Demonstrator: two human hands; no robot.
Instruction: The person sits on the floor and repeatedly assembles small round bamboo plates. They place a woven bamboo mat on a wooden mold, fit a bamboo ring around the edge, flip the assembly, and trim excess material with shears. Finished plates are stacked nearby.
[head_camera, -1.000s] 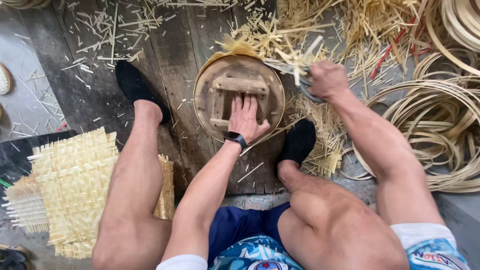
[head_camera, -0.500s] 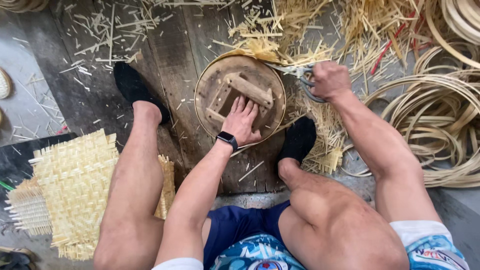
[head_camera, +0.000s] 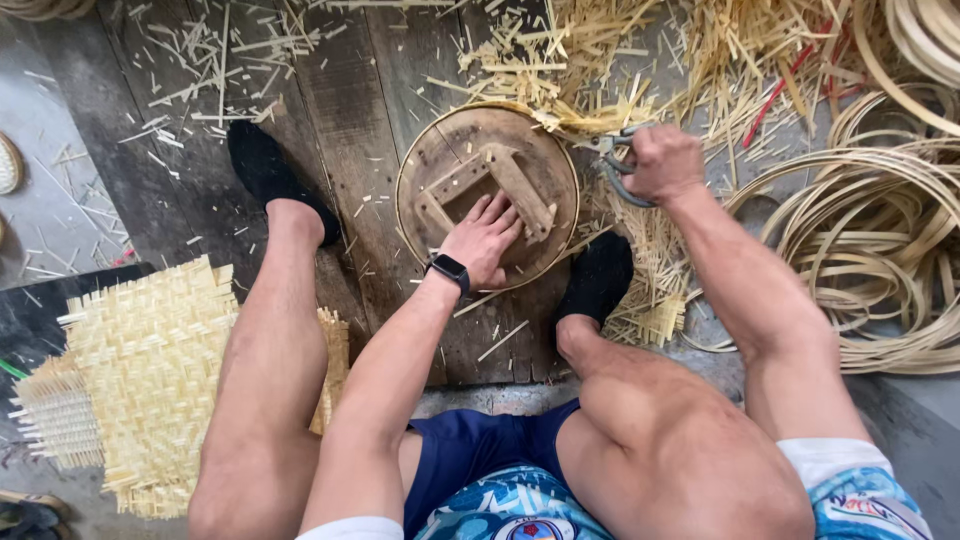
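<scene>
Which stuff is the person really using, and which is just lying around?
In use: round wooden form under the left hand; scissors in the right hand; bamboo strips at the form's edge.

Lying about: woven mat, bamboo hoops, scraps on the floor.

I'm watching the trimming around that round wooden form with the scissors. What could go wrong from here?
The left hand presses flat on the round wooden form close to where the scissors in the right hand cut at its rim; a slip could nick fingers. The form may turn under the palm, spoiling the cut line. Loose bamboo offcuts lie around the sock-clad foot, and sharp slivers could prick it.
</scene>
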